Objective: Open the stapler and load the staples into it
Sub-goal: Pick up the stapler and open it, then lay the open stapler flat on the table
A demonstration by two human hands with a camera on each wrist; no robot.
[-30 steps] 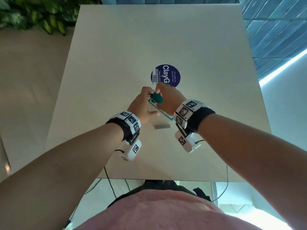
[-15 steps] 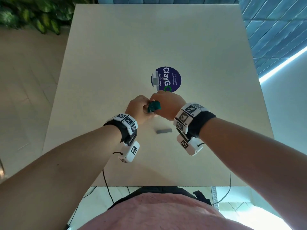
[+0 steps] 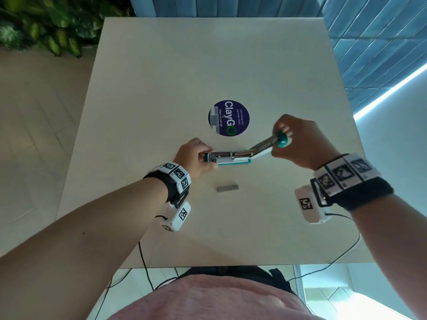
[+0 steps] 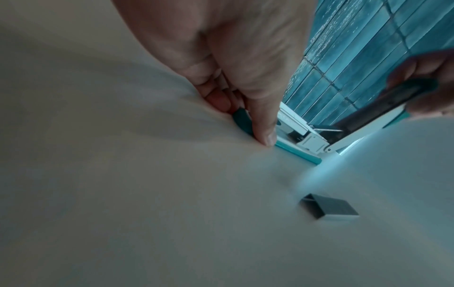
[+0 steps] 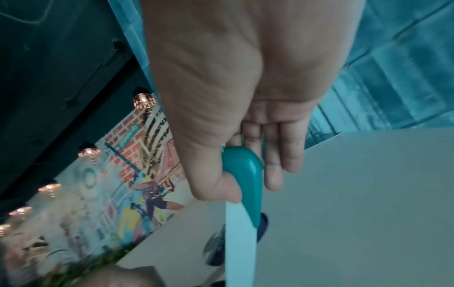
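A white and teal stapler (image 3: 233,157) lies opened out on the beige table (image 3: 161,72), its metal staple channel facing up. My left hand (image 3: 196,155) pinches the front end of its base (image 4: 242,121) against the table. My right hand (image 3: 298,140) grips the teal tip of the lifted top arm (image 3: 280,139), swung up and to the right; thumb and fingers close round that tip (image 5: 243,174). A grey strip of staples (image 3: 227,188) lies loose on the table just near of the stapler, also in the left wrist view (image 4: 330,208).
A round dark blue sticker (image 3: 229,118) sits on the table beyond the stapler. Green plants (image 3: 46,24) stand past the far left corner. Black cables (image 3: 144,266) hang off the near table edge. My pink shirt (image 3: 208,299) fills the bottom.
Both hands were close together over the stapler. My right hand has since swung the top arm up and out to the right, laying the staple channel open; my left hand stays on the base.
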